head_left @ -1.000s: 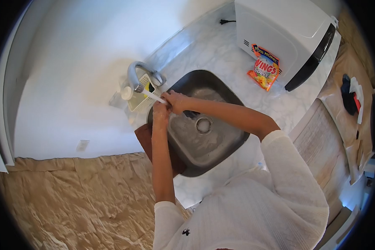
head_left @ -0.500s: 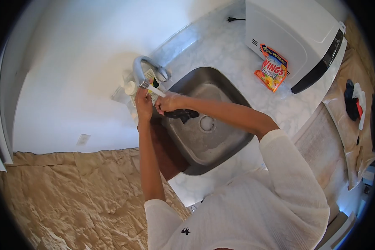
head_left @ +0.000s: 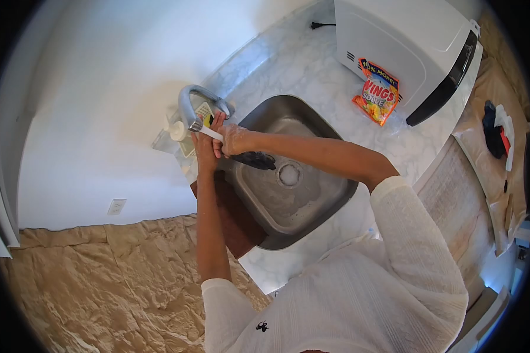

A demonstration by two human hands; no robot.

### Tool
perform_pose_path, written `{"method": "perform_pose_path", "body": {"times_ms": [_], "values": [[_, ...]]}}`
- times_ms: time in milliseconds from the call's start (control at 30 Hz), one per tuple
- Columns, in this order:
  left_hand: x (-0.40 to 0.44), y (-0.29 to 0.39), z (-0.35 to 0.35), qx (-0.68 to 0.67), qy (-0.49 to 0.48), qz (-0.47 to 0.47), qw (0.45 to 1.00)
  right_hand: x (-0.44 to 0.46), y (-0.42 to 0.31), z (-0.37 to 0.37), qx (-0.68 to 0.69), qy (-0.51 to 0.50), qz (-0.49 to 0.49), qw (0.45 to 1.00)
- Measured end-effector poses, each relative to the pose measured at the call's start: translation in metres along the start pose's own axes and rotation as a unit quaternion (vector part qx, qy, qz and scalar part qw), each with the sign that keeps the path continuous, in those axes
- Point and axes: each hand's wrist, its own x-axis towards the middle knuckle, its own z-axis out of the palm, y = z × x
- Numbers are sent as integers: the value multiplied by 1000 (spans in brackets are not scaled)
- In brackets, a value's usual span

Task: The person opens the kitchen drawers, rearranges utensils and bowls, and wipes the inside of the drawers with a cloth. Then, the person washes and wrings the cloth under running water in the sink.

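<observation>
Water runs from the curved faucet (head_left: pixel 189 112) in a white stream onto my hands. My right hand (head_left: pixel 234 140) is closed on a wet black cloth (head_left: pixel 254 159), whose loose end hangs over the sink (head_left: pixel 288 220). Right against it, under the spout, is my left hand (head_left: pixel 206 154), with fingers stretched upward behind the stream. The right hand and the water cover part of the left hand. How much of the cloth lies between the hands is hidden.
Behind the faucet stand a white-capped bottle (head_left: pixel 177 130) and a pale perforated holder (head_left: pixel 204 110). A brown board (head_left: pixel 232 217) lies along the sink's left side. An orange Wings Solve packet (head_left: pixel 380 94) leans by a white appliance (head_left: pixel 406 53). Dark and white cloths (head_left: pixel 496 132) lie far right.
My left fingers now reach up behind the water stream. My right hand has shifted slightly up beside them, still holding the black cloth. The whole view has shifted a little.
</observation>
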Motion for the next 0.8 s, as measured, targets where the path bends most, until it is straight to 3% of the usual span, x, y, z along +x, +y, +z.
{"method": "perform_pose_path", "body": {"times_ms": [100, 200, 267, 300, 367, 400, 500, 567, 633, 700, 767, 800], "values": [[-12, -12, 13, 40, -17, 2, 999, -1, 5, 1, -48, 30, -48, 997], [-28, -27, 26, 60, -63, -9, 996, -5, -1, -7, -62, -30, -48, 997], [-33, -1, 19, -95, -48, -96, 990, -12, -6, -14, -15, -21, -29, 999], [-37, 20, 27, -262, 20, -113, 958, -17, -11, -17, 11, -12, -19, 1000], [-51, 64, 53, -565, 147, -149, 798, -37, -30, -24, 19, 43, -23, 999], [-53, 64, 57, -532, 116, -197, 815, -42, -37, -22, 23, 64, -28, 997], [-61, 44, 87, -448, 9, -309, 839, -58, -27, -22, 291, 120, -45, 948], [-67, 23, 108, -419, -96, -339, 837, -77, 6, -31, 352, 204, -135, 903], [-54, 37, 98, -459, -52, -325, 825, -100, 61, -26, 313, 305, -63, 897], [-45, 58, 92, -500, -12, -312, 808, -112, 114, 14, 160, 444, 113, 874], [-49, 74, 107, -470, -40, -250, 846, -122, 94, 23, 444, 338, 338, 758], [-51, 83, 114, -453, -54, -218, 863, -120, 95, 25, 566, 286, 359, 685]]}}
